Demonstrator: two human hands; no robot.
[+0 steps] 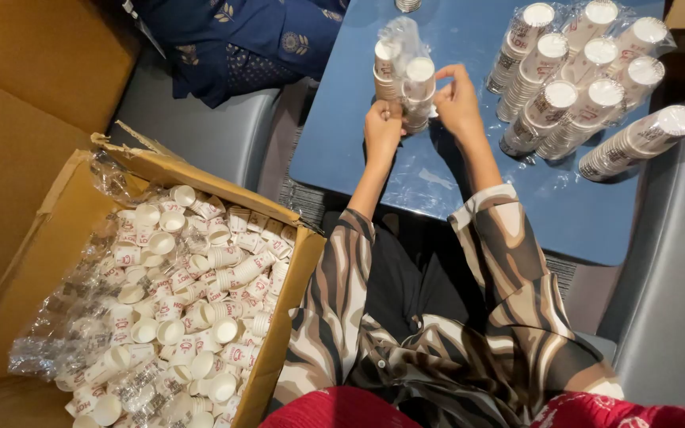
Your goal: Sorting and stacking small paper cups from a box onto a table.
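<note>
Item in hand: two short cup stacks [406, 83], white paper cups with red print, side by side inside a loose clear bag [396, 36], standing upright on the blue surface [342, 150] near its far edge.

Left hand [382, 127]: closed around the lower part of the stacks from the near side, fingers wrapped over the film.

Right hand [457, 99]: fingers pinched narrow on the film at the right of the stacks, thumb and forefinger meeting near the top cup.

Bagged stacks [580, 75]: several long sleeves of the same cups, already wrapped, lying tilted in a group at the surface's far right, well apart from the hands.

Box [295, 317]: open cardboard carton to the person's left, on the floor beside the surface, lined with clear plastic and filled with loose cups [184, 285] lying every way.

Handling note, as a judgement: thin film slips and tears easily, so the left hand does best keeping the two stacks pressed together and square on the surface while the right draws the slack film snug. Uneven stacks would likely lean and splay; levelling the rims before the film is tightened should give a sleeve matching the finished ones. Squeezing hard may dent the paper walls.

Also present: dark blue patterned cloth [247, 40] on a grey seat [200, 135] beyond the box.
</note>
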